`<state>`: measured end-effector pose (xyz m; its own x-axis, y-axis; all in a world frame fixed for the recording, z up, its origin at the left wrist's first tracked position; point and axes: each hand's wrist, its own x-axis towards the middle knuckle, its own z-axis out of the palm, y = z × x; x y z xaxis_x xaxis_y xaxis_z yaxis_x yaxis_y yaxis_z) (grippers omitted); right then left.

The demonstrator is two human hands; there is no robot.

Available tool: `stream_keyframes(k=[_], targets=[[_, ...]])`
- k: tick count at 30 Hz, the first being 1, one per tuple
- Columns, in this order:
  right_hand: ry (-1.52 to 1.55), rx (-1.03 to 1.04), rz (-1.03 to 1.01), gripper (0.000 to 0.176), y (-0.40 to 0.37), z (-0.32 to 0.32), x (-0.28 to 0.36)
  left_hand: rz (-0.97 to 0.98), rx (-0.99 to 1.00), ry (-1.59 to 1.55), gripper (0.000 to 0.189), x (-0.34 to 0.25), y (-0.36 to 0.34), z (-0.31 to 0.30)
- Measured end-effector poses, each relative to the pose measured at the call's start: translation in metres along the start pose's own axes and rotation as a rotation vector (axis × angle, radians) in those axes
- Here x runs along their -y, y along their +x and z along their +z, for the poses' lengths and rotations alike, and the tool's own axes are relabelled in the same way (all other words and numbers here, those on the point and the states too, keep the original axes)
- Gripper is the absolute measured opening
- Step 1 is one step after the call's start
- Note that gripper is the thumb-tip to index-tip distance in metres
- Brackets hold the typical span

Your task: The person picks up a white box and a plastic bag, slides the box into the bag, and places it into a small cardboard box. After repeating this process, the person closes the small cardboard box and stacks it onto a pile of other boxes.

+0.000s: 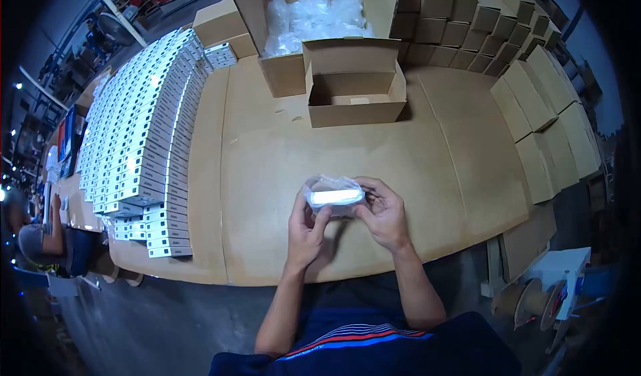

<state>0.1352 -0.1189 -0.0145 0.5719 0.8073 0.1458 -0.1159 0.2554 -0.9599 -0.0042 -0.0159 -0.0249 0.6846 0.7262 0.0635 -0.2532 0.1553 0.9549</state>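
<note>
A small white item in a clear plastic bag (333, 194) is held between both hands above the cardboard-covered table (267, 176). My left hand (306, 228) grips the bag's left end from below. My right hand (384, 210) grips its right end, fingers curled over the top. Beyond the hands stands an open brown carton (355, 88) with its lid flap up, something pale lying on its floor.
Long rows of white boxes (143, 136) fill the table's left side. A big carton of clear bags (314, 16) stands at the back. Stacked brown cartons (534, 102) line the right edge. Another person (47, 242) sits far left. A cable spool (527, 302) lies lower right.
</note>
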Motion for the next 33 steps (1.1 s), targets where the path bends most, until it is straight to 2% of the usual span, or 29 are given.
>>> stream_keyframes(k=[1,4,5,8,9,12,14,16,17,20,21,24,26,27,30,33], targets=[[0.026,-0.011,0.026,0.031,-0.002,0.002,-0.003,0.066,-0.091,0.052,0.039,-0.003,0.001,0.009],[-0.053,0.033,0.025,0.021,-0.001,-0.001,0.009,-0.054,-0.061,-0.14,0.026,-0.002,0.001,0.005],[-0.035,0.028,-0.002,0.011,0.0,-0.004,0.005,-0.037,-0.127,-0.101,0.022,-0.005,-0.001,0.01],[0.068,-0.026,0.089,0.01,0.0,-0.01,-0.004,-0.137,-0.138,-0.006,0.029,-0.017,-0.002,0.015],[-0.004,-0.11,0.193,0.01,0.001,-0.005,0.01,-0.151,-0.164,-0.016,0.03,-0.015,-0.001,0.015],[0.081,-0.196,-0.1,0.013,0.003,0.004,0.014,-0.185,-0.242,-0.016,0.034,-0.012,0.003,0.014],[-0.077,-0.022,-0.18,0.016,0.004,-0.001,0.015,-0.203,-0.296,0.026,0.035,-0.014,0.005,0.014],[-0.238,0.144,-0.255,0.023,0.001,-0.007,0.016,-0.175,-0.26,-0.016,0.036,-0.012,0.006,0.01],[-0.335,0.154,-0.157,0.03,0.0,-0.006,0.019,-0.159,-0.24,-0.039,0.037,-0.011,0.007,0.009],[-0.429,0.184,-0.103,0.034,0.002,-0.006,0.016,-0.133,-0.233,-0.011,0.04,-0.014,0.008,0.016],[-0.436,0.153,-0.147,0.036,0.003,-0.004,0.013,-0.124,-0.235,-0.012,0.041,-0.016,0.008,0.014],[-0.411,0.155,-0.026,0.036,0.002,0.0,0.022,-0.099,-0.221,-0.004,0.048,-0.022,0.006,0.011],[-0.424,0.142,-0.046,0.033,0.001,0.002,0.024,-0.08,-0.186,0.015,0.052,-0.031,0.006,0.01],[-0.406,0.127,-0.032,0.032,0.001,-0.001,0.017,-0.062,-0.157,-0.04,0.053,-0.035,0.006,0.011],[-0.377,0.104,0.032,0.03,-0.001,-0.005,0.018,0.074,0.033,0.198,0.058,-0.026,0.006,-0.003],[-0.387,0.122,-0.009,0.032,0.001,-0.006,0.021,0.027,0.151,0.325,0.041,-0.032,0.006,-0.011]])
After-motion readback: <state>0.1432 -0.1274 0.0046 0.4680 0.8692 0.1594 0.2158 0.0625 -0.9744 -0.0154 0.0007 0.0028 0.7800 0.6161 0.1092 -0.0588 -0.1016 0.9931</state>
